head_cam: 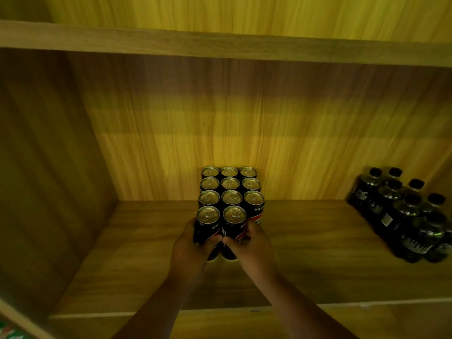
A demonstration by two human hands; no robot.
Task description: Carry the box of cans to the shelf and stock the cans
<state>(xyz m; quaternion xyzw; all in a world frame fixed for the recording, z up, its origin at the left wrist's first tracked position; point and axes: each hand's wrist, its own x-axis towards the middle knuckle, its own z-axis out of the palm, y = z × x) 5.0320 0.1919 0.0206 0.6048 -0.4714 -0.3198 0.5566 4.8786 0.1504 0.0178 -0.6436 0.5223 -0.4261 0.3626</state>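
Observation:
Several black cans with gold tops stand in a tight block (230, 184) at the back middle of the wooden shelf (318, 253), three across. Two more cans stand at the front of that block. My left hand (188, 248) is wrapped around the front left can (208, 217). My right hand (253, 243) is wrapped around the front middle can (234, 217). Both cans are upright and rest on the shelf board, touching each other and the row behind. The slot to the right of them in the front row is bare. No box is in view.
A cluster of dark plastic bottles (406, 216) with black caps stands at the shelf's right end. The shelf's left side wall (49, 179) and the upper board (220, 42) bound the compartment. Bare board lies left and right of the cans.

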